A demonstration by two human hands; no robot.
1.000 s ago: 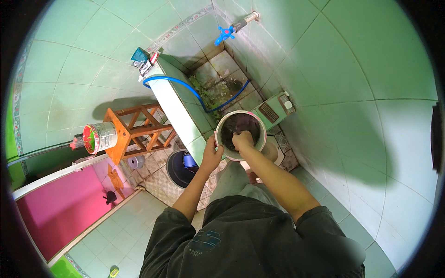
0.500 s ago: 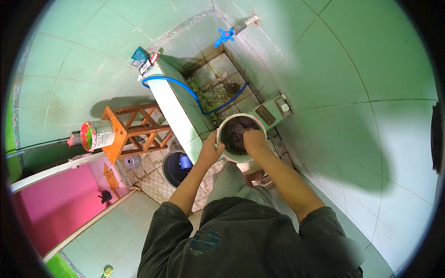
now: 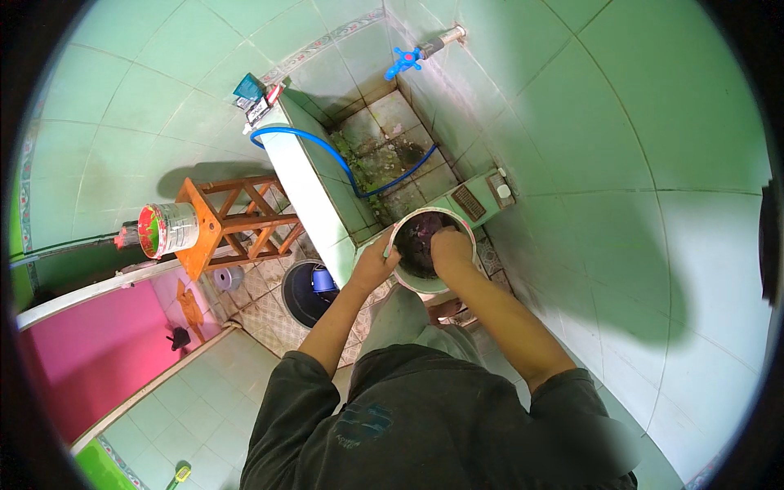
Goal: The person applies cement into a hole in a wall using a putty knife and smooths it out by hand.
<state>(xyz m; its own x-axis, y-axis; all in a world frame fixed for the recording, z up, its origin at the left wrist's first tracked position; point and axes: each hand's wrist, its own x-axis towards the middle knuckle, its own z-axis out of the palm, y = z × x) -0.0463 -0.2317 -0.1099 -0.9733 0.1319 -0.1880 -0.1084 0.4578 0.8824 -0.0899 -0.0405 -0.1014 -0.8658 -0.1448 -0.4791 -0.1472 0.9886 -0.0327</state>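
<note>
A round, pale bucket [image 3: 420,288] stands in front of me at the end of the low tiled wall. In it lies a dark purplish, wet-looking mass, seemingly cloth [image 3: 415,238]. My left hand [image 3: 377,261] grips the bucket's left rim, with the thumb on the near side. Down inside the bucket, toward its right, my right hand [image 3: 452,251] is closed on the dark cloth, and its fingertips are hidden.
A blue hose [image 3: 327,147] loops over the low tiled wall [image 3: 298,184] into a dirty basin. A blue tap [image 3: 404,61] juts from the wall. Left are an orange wooden stool [image 3: 200,233], a paint-smeared bucket [image 3: 175,229] and a dark tub [image 3: 298,302].
The bucket appears slightly further right and lower, its opening tilted a little differently. My right hand is still inside it, and the purplish cloth has shifted. The left hand keeps hold of the rim.
</note>
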